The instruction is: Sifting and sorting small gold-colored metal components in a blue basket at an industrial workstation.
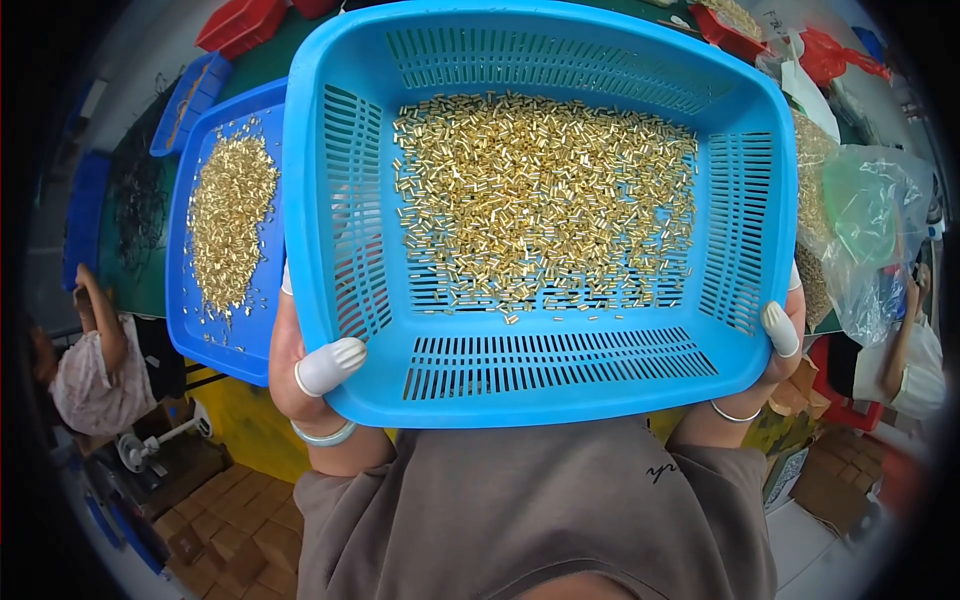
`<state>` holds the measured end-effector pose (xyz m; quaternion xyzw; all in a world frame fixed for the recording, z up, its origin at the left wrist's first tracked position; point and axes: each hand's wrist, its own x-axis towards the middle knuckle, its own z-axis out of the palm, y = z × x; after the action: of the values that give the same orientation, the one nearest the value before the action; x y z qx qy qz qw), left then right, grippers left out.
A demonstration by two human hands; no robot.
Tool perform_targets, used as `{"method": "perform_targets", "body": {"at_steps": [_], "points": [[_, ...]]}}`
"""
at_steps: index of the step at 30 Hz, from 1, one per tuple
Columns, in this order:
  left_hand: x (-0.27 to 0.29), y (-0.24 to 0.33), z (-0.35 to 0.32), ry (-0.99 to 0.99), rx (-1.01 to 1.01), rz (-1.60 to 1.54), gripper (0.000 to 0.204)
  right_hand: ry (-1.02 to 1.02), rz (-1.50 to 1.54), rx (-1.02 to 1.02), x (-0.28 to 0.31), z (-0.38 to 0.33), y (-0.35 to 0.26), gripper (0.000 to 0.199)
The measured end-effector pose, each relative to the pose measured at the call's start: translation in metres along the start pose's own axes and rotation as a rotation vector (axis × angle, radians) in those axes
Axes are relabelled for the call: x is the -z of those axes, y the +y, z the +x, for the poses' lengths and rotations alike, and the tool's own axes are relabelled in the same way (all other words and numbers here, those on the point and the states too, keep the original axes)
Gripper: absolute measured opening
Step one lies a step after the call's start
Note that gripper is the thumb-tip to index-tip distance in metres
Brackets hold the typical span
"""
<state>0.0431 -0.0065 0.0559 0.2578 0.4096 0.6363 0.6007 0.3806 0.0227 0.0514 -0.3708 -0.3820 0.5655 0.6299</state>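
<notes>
A light blue slotted basket (560, 392) fills the middle of the scene, held up in both hands, its far side over a green table (265, 62). At the far left, a person in a pale top (95, 385) sits or stands by the table's edge. A darker blue tray (255, 345) lies on the table just left of the basket, its right edge hidden behind it. Right of the basket, a clear plastic bag (885, 190) lies crumpled on the table. At the far left are a red bin (240, 25) and a narrow blue bin (188, 110). The left hand (290, 378) grips the near left corner and the right hand (784, 366) the near right corner, each thumb pressed over the rim; the other fingers are mostly hidden behind the outer walls, so I cannot tell how far they are spread. A bangle circles each wrist, and a white finger cover (330, 368) caps each thumb. Smallest are the shiny gold-coloured tubular pieces (540, 195), spread thickly over the basket's floor, with a few strays toward its near side; small gold-coloured bits (230, 225) also lie heaped in the tray.
</notes>
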Motion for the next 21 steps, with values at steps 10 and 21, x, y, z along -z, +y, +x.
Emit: {"method": "perform_targets", "body": {"at_steps": [10,21], "points": [[0.000,0.006,0.010,-0.011,-0.020,0.211,0.082,0.018,-0.007,-0.069,0.005,0.008,-0.011,0.066],[0.004,0.006,0.021,-0.116,-0.005,0.066,0.077,-0.016,0.048,-0.075,-0.016,0.013,0.015,0.061]]}}
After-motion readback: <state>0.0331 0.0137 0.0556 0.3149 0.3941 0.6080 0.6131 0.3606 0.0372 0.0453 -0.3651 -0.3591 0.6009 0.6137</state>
